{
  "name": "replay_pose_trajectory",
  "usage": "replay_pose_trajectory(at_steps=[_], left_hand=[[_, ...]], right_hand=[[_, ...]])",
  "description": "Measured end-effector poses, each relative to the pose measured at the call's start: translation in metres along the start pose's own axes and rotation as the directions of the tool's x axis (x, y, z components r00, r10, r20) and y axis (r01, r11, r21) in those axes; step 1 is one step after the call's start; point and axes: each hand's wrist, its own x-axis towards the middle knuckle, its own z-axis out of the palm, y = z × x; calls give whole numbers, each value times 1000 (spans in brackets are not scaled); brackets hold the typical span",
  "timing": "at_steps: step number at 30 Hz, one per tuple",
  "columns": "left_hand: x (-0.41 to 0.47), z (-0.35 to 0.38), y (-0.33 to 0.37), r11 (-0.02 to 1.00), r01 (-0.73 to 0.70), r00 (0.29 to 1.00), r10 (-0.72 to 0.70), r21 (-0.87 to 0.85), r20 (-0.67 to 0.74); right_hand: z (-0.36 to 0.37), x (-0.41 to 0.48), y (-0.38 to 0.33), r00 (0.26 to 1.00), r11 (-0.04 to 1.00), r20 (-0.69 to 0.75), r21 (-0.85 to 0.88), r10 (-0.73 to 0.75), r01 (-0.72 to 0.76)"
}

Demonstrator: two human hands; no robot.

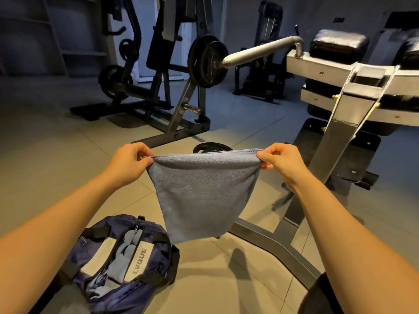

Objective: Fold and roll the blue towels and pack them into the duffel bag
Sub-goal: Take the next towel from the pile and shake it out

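A blue towel [201,191] hangs in the air in front of me, stretched flat by its top edge. My left hand [130,160] pinches the top left corner and my right hand [280,163] pinches the top right corner. Below and to the left, on the tiled floor, lies a navy and grey duffel bag [154,248] with its zip open. Pale blue rolled towels [127,248] show inside the opening. The towel's lower edge hangs just above the bag's right end.
A grey metal gym machine frame [337,132] with black pads stands at the right; its base bar [269,241] runs along the floor under the towel. A plate-loaded machine [181,87] stands behind. A weight plate [210,148] lies on the floor past the towel.
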Motion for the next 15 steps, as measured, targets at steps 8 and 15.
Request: replay_pose_trajectory(at_steps=[8, 15], left_hand=[[-1, -1, -7, 997, 76, 990, -76, 5, 123], [-2, -12, -4, 925, 235, 962, -177, -300, 208]], right_hand=[[1, 1, 5, 1000, 1000, 29, 5, 2, -2], [-1, -2, 8, 990, 997, 117, 21, 76, -79]])
